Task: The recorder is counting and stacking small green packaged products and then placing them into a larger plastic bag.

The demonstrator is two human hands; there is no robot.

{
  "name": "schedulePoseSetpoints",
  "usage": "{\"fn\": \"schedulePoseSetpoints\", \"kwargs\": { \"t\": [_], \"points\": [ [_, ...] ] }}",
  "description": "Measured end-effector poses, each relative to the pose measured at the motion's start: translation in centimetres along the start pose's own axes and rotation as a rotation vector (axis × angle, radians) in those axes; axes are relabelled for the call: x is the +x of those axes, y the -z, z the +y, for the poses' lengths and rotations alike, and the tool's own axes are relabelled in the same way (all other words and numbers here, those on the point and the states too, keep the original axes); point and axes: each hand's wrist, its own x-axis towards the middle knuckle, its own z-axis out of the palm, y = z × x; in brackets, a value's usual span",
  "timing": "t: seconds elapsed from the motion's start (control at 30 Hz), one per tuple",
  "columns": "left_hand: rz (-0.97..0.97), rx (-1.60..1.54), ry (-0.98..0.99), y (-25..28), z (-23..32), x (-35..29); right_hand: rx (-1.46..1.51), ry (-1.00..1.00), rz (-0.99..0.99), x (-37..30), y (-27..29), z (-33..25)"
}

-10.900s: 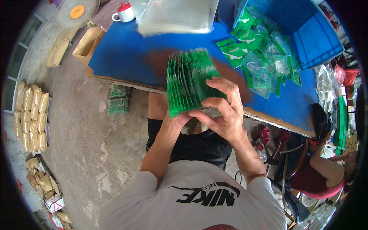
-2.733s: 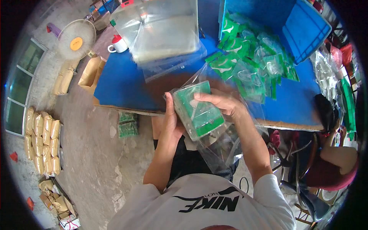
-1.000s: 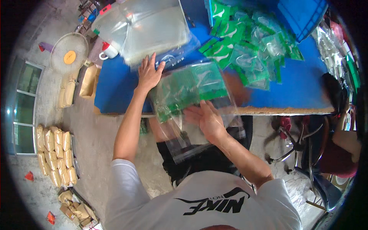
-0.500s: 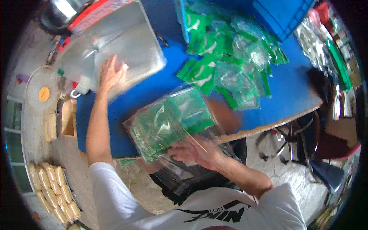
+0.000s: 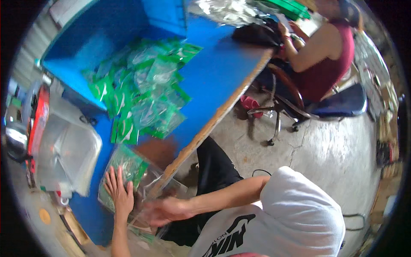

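Note:
A large clear plastic bag [image 5: 133, 162] with flat green packets inside lies at the near corner of the blue table [image 5: 216, 64]. My left hand [image 5: 120, 192] rests flat on it, fingers stretched out, holding nothing. At the bag's loose clear end, by the table edge, is my right hand [image 5: 166, 211]. Its fingers are smeared by motion, so whether it grips the plastic is unclear. Beyond the bag spreads a heap of small green-and-clear packets [image 5: 156, 92], spilling from a blue crate [image 5: 113, 34] lying on its side.
A stack of clear plastic sheets or bags [image 5: 70, 150] lies at the left, beside a red-edged thing [image 5: 38, 120]. Another person [image 5: 329, 55] sits at the far right on a wheeled chair [image 5: 295, 94]. Shiny clear packaging [image 5: 231, 10] lies at the table's far end.
The view has swung to the right. My left hand has left the clear stack and now lies on the filled bag. My right hand has moved from atop the bag to its loose end.

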Motion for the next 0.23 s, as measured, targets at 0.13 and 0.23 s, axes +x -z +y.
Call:
{"fn": "schedulePoseSetpoints", "kwargs": {
  "t": [0.13, 0.23],
  "points": [
    [-0.022, 0.018, -0.013, -0.8, -5.6, -1.0, -0.438, -0.318, -0.200, -9.4, 1.1, -2.4],
    [-0.035, 0.089, 0.042, -0.7, -9.0, -0.6, -0.596, -0.330, -0.267, -13.6, 3.1, -5.3]
  ]
}}
